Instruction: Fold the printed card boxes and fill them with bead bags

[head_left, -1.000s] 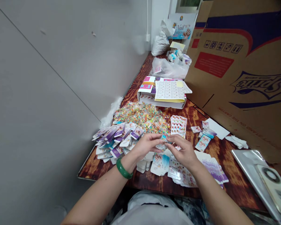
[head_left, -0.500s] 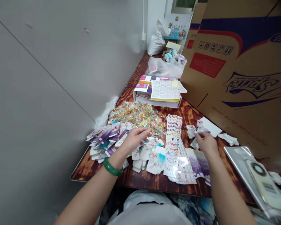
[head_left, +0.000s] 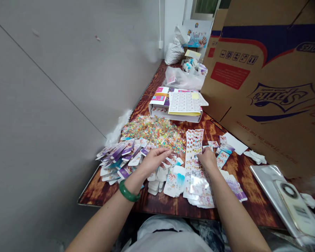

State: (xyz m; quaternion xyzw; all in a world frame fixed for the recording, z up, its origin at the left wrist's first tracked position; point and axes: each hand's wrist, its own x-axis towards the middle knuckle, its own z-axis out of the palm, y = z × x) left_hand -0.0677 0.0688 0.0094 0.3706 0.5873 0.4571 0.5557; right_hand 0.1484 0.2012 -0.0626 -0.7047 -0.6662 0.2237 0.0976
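While left hand (head_left: 155, 160) curves, right hand (head_left: 209, 160) points forward.

The worktop (head_left: 94, 196) bears one heap of small clear packets (head_left: 152, 130), too many to count; one left-hand pile of purple-and-white packs (head_left: 122, 154), likewise; overlapping sticker sheets (head_left: 194, 140), number hidden; and, near right, one phone (head_left: 295, 206). Two cardboard cartons (head_left: 265, 77) stand right, one white sack (head_left: 173, 52) far.
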